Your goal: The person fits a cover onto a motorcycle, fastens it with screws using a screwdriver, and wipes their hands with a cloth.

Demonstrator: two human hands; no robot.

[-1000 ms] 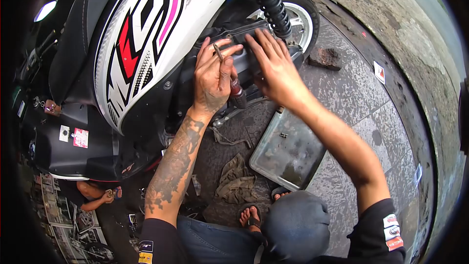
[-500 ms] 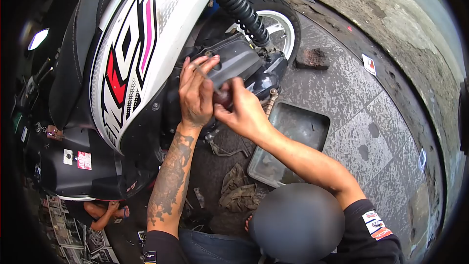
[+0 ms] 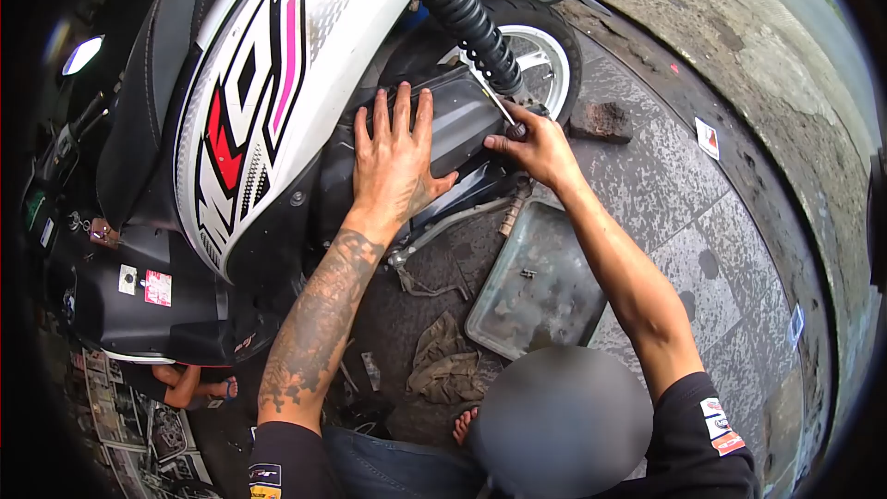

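Note:
My left hand (image 3: 395,152) lies flat with its fingers spread on the black plastic cover (image 3: 457,122) at the scooter's side. My right hand (image 3: 545,150) grips the dark handle of a screwdriver (image 3: 505,115). Its pale shaft points up and left toward the far edge of the cover; I cannot make out whether the tip sits in a screw. Just beyond it are the black shock absorber spring (image 3: 469,26) and the rear wheel (image 3: 564,60). The white scooter body panel (image 3: 254,102) rises to the left.
Below my right forearm is a grey tray (image 3: 490,337) with small metal parts (image 3: 528,273) in it. A brown rag (image 3: 443,359) lies on the floor beside it. A brick (image 3: 601,121) stands near the wheel. At lower left, part of another person (image 3: 180,383) shows.
My hands were close together over the cover, blurred. The right one has moved right and up to the cover's far edge with the screwdriver, and the left has flattened onto the cover.

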